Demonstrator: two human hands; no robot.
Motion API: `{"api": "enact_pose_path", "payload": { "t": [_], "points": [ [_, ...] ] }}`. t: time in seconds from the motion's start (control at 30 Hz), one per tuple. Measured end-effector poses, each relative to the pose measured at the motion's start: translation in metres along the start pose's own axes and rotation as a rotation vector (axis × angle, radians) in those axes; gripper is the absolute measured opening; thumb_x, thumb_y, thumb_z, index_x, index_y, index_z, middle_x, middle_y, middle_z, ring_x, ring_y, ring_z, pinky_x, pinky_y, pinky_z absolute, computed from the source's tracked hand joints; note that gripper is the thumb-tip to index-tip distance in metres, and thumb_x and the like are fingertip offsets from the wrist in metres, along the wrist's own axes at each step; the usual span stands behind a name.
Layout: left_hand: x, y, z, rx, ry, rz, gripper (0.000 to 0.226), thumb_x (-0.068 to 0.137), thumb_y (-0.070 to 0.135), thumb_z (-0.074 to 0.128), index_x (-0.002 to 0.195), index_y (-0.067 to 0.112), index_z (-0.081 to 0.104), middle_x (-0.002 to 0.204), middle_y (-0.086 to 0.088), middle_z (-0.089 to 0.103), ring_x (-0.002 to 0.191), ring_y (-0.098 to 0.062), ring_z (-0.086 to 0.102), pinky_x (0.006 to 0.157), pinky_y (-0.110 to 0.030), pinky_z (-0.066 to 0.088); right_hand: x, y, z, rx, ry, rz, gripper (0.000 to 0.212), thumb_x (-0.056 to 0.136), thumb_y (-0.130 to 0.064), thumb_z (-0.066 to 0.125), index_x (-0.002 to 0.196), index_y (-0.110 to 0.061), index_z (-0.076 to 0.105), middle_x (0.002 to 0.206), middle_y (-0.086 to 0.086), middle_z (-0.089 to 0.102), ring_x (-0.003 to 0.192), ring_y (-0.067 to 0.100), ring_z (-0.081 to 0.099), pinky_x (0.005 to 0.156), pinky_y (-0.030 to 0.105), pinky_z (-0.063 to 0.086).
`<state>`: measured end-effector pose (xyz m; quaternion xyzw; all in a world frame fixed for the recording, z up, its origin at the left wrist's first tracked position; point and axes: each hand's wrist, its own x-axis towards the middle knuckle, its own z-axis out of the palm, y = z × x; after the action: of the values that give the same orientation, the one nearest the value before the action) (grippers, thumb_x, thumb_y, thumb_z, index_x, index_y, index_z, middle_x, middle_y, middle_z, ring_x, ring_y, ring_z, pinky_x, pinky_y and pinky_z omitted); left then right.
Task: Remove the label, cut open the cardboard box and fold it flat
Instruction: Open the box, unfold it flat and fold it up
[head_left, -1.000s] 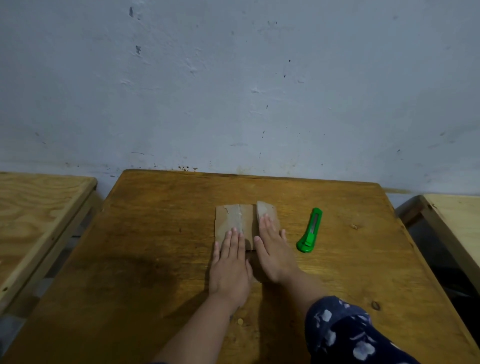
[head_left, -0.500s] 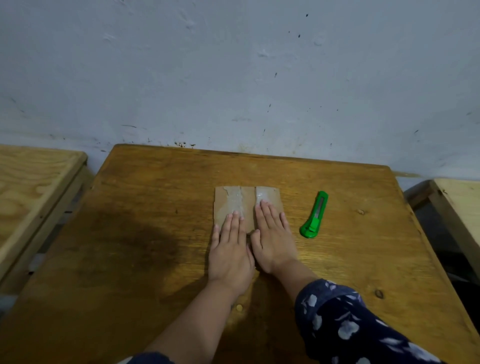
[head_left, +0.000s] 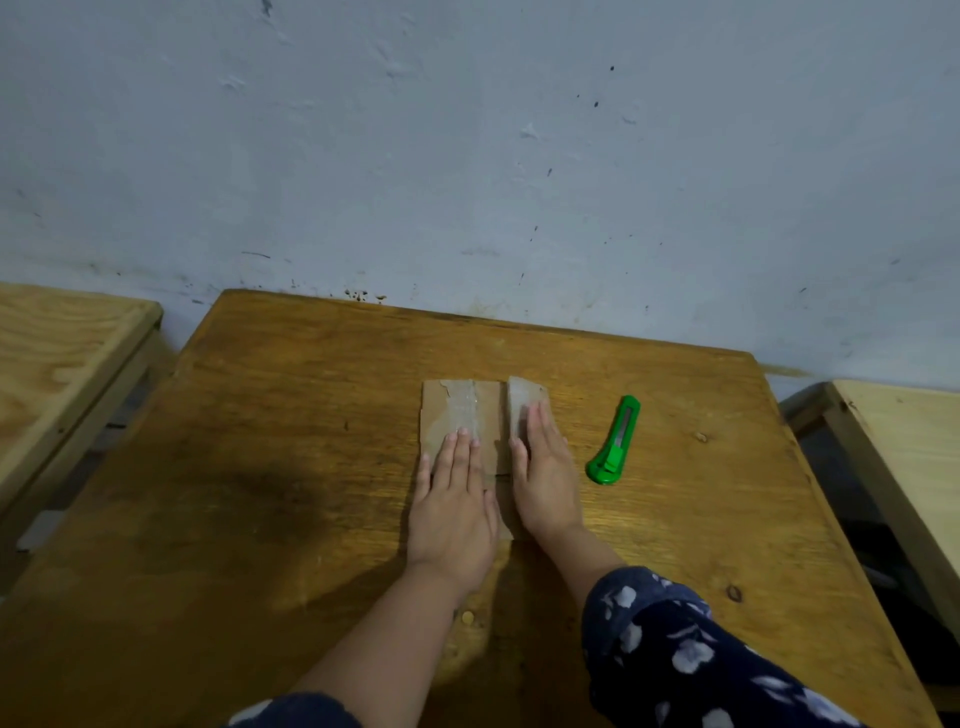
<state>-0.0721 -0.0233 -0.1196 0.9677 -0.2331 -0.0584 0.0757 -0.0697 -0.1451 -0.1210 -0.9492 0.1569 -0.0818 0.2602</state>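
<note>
— since half a second ago the right-hand panel of the box (head_left: 485, 423) has sprung up a little at its far end; it lay flat under the right hand (head_left: 545, 480) then, and now it tilts.

— where does the box sit?

— near the middle of the surface (head_left: 311, 467), well apart from the wall, with the green knife (head_left: 614, 442) just beside it on the right, not touching it. the left hand (head_left: 452, 512) lies on the left panel, the right hand on the right one.

— fingers?

— both sets are stretched out straight and close together, palms down. they press, they hold nothing.

— how would you say it handles?

— light and thin, i judge. stiff across each panel but springy at the creases, which is why that panel lifts. shiny tape runs along both panels, so it may be slick under a palm there. bare cardboard grips better.

— where would you take hold?

— press on the raised far end of the right panel, or pinch an outer long edge if it needs lifting. keep weight near the crease.

— which way does it point?

— its long axis runs from the person toward the wall, and the gap between the panels follows the same line. the near end is hidden under the hands.
</note>
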Motion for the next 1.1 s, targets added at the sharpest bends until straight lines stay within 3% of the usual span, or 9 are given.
{"api": "enact_pose_path", "payload": {
  "t": [0.1,0.2,0.47,0.63,0.73,0.83,0.97,1.1],
  "points": [
    [0.003,-0.003,-0.006,-0.044,-0.012,0.01,0.062,0.095,0.04,-0.002,0.151,0.012,-0.008,0.16,-0.005,-0.013,0.147,-0.017,-0.015,0.121,-0.041,-0.002,0.007,0.0,-0.007,-0.245,-0.085,-0.068,0.072,0.088,-0.043,-0.005,0.151,-0.015,0.014,0.16,0.0,0.007,0.147,0.011,0.003,0.119,0.038,0.001],
    [0.006,-0.01,-0.011,-0.131,-0.027,0.028,0.062,0.1,0.042,0.015,0.152,0.015,-0.005,0.161,-0.002,-0.011,0.147,-0.013,-0.013,0.121,-0.038,-0.001,0.009,0.002,-0.007,-0.28,-0.167,-0.114,0.076,0.082,-0.044,-0.013,0.151,-0.014,0.0,0.16,0.001,-0.005,0.143,0.01,-0.016,0.115,0.037,-0.014],
    [0.051,-0.018,-0.02,-0.176,-0.104,0.079,0.058,0.101,0.04,0.008,0.151,0.016,-0.009,0.16,-0.001,-0.017,0.145,-0.011,-0.018,0.121,-0.036,-0.007,0.013,0.006,0.0,-0.309,-0.188,-0.092,0.073,0.085,-0.042,-0.012,0.151,-0.013,-0.003,0.16,0.004,-0.01,0.141,0.012,-0.022,0.117,0.037,-0.013],
    [0.046,-0.016,-0.011,-0.063,-0.063,0.066,0.057,0.101,0.039,0.004,0.15,0.017,-0.011,0.159,0.001,-0.02,0.145,-0.012,-0.021,0.12,-0.041,-0.007,0.007,0.002,-0.001,-0.321,-0.198,-0.103,0.071,0.085,-0.041,-0.011,0.151,-0.014,-0.004,0.159,0.004,-0.013,0.143,0.015,-0.022,0.119,0.039,-0.009],
    [0.048,-0.015,-0.005,-0.028,-0.046,0.04,0.057,0.097,0.039,-0.004,0.151,0.02,-0.011,0.158,0.003,-0.022,0.144,-0.012,-0.023,0.119,-0.047,-0.008,0.008,0.005,0.0,-0.261,-0.172,-0.074,0.067,0.089,-0.042,-0.004,0.152,-0.02,0.001,0.159,-0.001,-0.012,0.144,0.012,-0.02,0.12,0.044,-0.003],
    [0.049,-0.016,-0.005,-0.028,-0.012,0.031,0.069,0.082,0.043,-0.018,0.149,0.026,-0.01,0.157,0.01,-0.021,0.143,-0.014,-0.027,0.115,-0.054,-0.014,0.007,0.009,0.002,-0.247,-0.116,0.019,0.061,0.09,-0.048,0.005,0.15,-0.035,0.008,0.158,0.005,-0.015,0.144,0.02,-0.022,0.117,0.048,-0.012],
    [0.05,-0.02,-0.005,-0.303,0.09,-0.051,0.073,0.082,0.047,-0.012,0.149,0.037,0.015,0.157,0.021,0.003,0.145,-0.014,-0.019,0.118,-0.051,-0.01,0.005,0.002,0.001,-0.296,-0.123,0.166,0.057,0.087,-0.054,0.004,0.144,-0.05,0.002,0.157,0.017,-0.015,0.143,0.031,-0.022,0.113,0.054,-0.017],
    [0.051,-0.023,-0.001,-0.317,0.124,-0.14,0.064,0.089,0.051,0.001,0.15,0.031,0.007,0.16,0.006,0.002,0.148,-0.025,-0.011,0.118,-0.045,-0.011,0.006,-0.014,-0.003,-0.155,-0.142,0.301,0.048,0.095,-0.052,0.007,0.143,-0.053,0.007,0.159,0.015,-0.007,0.145,0.028,-0.018,0.111,0.055,-0.018]
  ]
}}
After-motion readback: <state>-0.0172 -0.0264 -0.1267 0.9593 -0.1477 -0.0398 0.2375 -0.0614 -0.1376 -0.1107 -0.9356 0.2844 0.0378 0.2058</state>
